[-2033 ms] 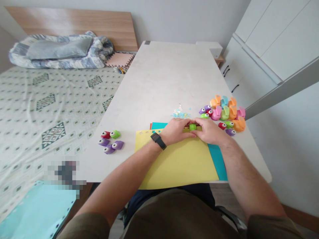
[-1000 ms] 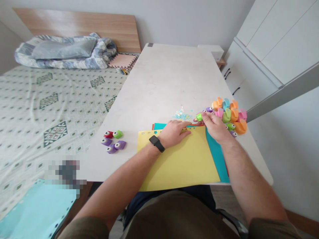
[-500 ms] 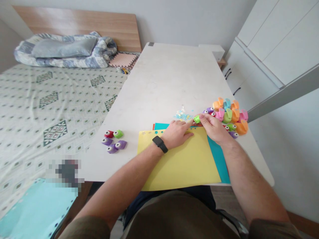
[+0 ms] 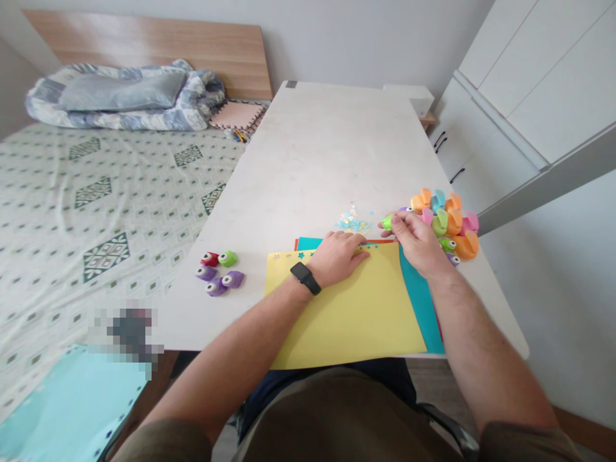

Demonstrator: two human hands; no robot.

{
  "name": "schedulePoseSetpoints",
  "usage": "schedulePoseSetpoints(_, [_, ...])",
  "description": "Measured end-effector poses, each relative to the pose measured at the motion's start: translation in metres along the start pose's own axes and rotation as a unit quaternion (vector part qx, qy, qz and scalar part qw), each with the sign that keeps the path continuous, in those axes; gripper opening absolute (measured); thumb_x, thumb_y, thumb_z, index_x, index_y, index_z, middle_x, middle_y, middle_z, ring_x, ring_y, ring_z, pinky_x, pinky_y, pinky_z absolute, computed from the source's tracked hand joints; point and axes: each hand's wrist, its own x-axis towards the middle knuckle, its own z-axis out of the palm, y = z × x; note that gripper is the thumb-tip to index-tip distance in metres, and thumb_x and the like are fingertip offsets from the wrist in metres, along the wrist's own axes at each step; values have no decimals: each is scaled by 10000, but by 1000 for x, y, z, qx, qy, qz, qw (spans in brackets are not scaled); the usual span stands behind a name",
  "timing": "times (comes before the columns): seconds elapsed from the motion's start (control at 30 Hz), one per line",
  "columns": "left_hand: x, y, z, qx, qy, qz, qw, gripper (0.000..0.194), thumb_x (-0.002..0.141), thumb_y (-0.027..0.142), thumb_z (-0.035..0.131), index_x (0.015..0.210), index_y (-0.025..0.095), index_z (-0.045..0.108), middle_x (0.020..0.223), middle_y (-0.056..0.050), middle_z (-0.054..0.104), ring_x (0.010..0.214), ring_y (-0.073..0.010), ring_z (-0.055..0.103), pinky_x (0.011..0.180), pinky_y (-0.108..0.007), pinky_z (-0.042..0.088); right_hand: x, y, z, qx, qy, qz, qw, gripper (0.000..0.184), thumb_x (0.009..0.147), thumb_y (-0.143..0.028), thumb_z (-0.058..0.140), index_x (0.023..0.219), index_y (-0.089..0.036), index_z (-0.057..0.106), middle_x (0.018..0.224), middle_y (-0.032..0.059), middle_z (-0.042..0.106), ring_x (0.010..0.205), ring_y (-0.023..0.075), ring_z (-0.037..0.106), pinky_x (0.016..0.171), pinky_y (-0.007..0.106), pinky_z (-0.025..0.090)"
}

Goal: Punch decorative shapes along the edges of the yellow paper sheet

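Observation:
A sheet of yellow paper (image 4: 346, 314) lies at the near edge of the table, with small shapes punched along its far edge. My left hand (image 4: 339, 256) rests flat on that sheet near the punched row, fingers stretched out. Between the fingers of my right hand (image 4: 416, 237) is a green craft punch (image 4: 387, 222), held just beyond the sheet's far right corner and apart from the paper. Teal paper (image 4: 418, 295) shows under the yellow sheet on the right, and a little red-orange paper peeks out. Punched-out bits (image 4: 353, 222) lie in a small heap beyond my left hand.
Several large colourful punches (image 4: 453, 222) crowd the table's right edge, smaller ones partly behind my right hand. Several small punches (image 4: 216, 274) stand at the left. A punched light-blue sheet (image 4: 72, 398) lies low on the left, beside the bed (image 4: 144, 186).
My right hand has lifted the green punch off the yellow paper's far edge and moved it slightly right and away. My left hand has shifted a little left, still on the sheet.

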Motion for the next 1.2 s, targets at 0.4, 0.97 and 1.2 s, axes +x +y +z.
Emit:
schedulePoseSetpoints(0.4, [-1,-2,0,-12,8,-6,1000,215,1027,354,574,1115,187,675,1054,-72,763,1014,-244,691,952,-399,506,8,9,-16,-202,147,-125,960,435,975,-579,610,1246,-252,703,1138,118,696,942,266,681,927,511,590])
schedulePoseSetpoints(0.97, [-3,-3,0,-10,13,4,1000,219,1015,355,600,1131,183,671,1062,-71,762,1014,-246,694,949,-401,506,13,21,-15,-354,74,-163,918,161,915,-317,709,1042,-218,720,1024,126,742,1047,324,638,997,519,498])
schedulePoseSetpoints(1.2, [-3,-3,1,-7,15,2,1000,218,1009,349,612,1134,181,672,1071,-69,758,1027,-252,688,950,-409,502,14,28,-11,-407,58,-172,895,182,940,-352,680,1044,-222,754,1015,132,726,1047,327,606,992,504,474])
